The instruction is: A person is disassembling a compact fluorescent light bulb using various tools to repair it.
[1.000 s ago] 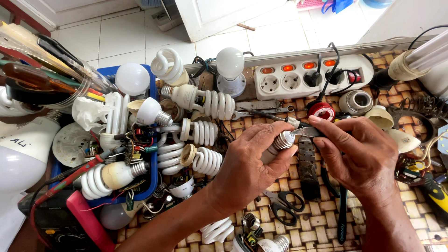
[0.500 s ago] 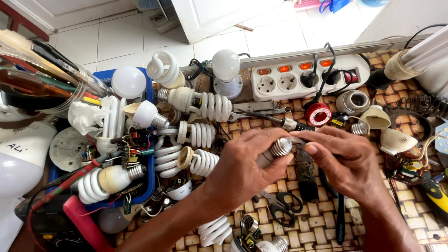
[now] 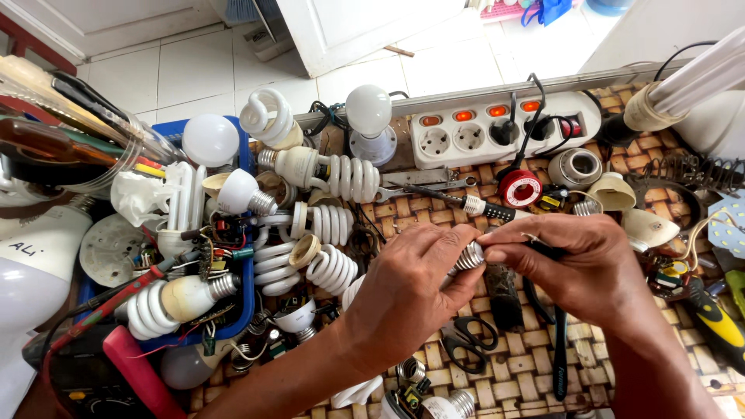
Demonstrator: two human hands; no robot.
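1. Centrally, low in the frame, the left hand (image 3: pixel 411 291) and right hand (image 3: pixel 578 268) meet; compared with a second ago they sit closer together, fingertips now pinching one item.
2. That item, a metal screw base (image 3: pixel 469 256), lies between both hands, held tight by each; the work on it appears ongoing.
3. Below, scissors (image 3: pixel 466 340) rest on the woven mat (image 3: pixel 512 380).
4. Left of centre, spiral bulbs (image 3: pixel 330 268) crowd a blue tray (image 3: pixel 247 299).
5. Farther up, a white power strip (image 3: pixel 497 136) shows lit switches.
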